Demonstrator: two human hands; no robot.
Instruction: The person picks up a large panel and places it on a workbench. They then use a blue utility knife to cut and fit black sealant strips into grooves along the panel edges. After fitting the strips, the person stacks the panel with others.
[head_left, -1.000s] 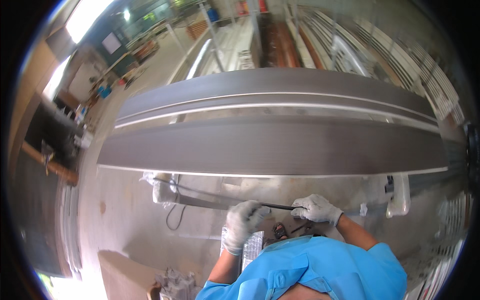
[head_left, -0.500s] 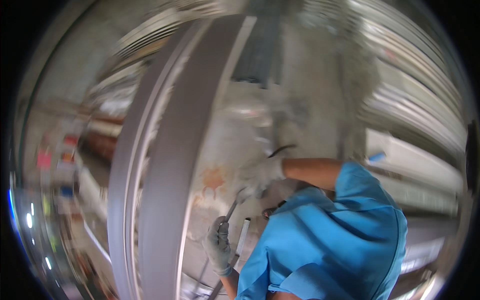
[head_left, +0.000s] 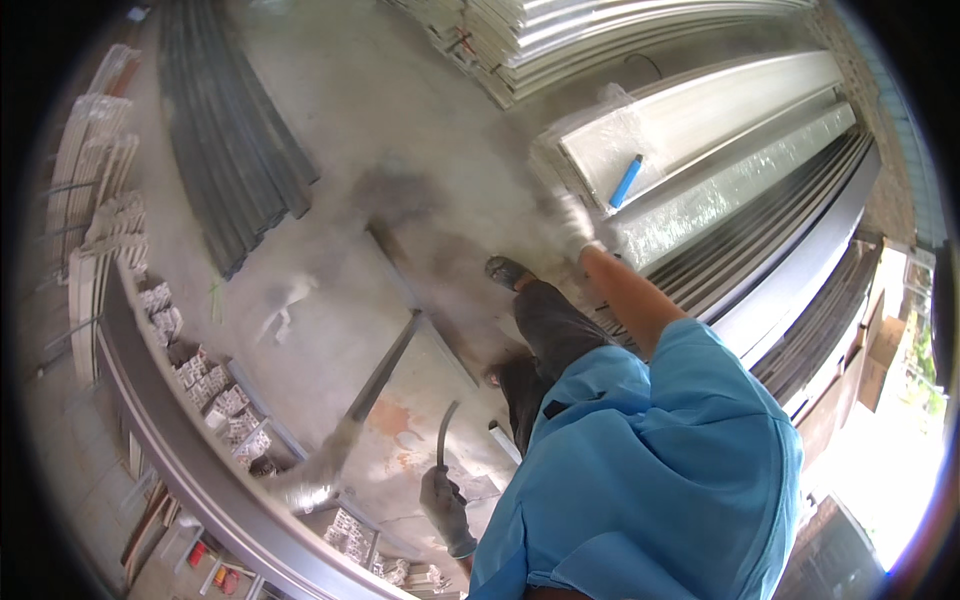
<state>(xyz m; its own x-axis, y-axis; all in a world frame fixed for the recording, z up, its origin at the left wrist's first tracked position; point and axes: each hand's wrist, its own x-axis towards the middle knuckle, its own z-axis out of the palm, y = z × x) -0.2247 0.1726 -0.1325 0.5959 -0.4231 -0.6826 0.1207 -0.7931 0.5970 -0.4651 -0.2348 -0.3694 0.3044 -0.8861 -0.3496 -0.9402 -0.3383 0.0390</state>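
Observation:
My left hand (head_left: 447,512), in a grey glove, is closed round a dark, slightly curved strip (head_left: 446,430) that stands up out of the fist. My right hand (head_left: 577,226), in a pale glove, reaches out to the right, and motion smears its fingers. It is nearest to a slim blue tool (head_left: 627,180), perhaps a cutter or a marker, which lies at the end of a white wrapped profile (head_left: 690,130). There is a gap between the right hand and the blue tool.
Dark long profiles (head_left: 225,140) lie on the floor at the far left. A long grey-brown beam (head_left: 200,455) curves along the left, beside bundled profiles (head_left: 200,380). A dark bar (head_left: 385,372) slants across the floor. Stacked white lengths (head_left: 620,40) stand at the back.
The view has swung to the right. My right hand has left the strip's side and reached out toward the white profiles and blue tool. My left hand still holds the dark strip.

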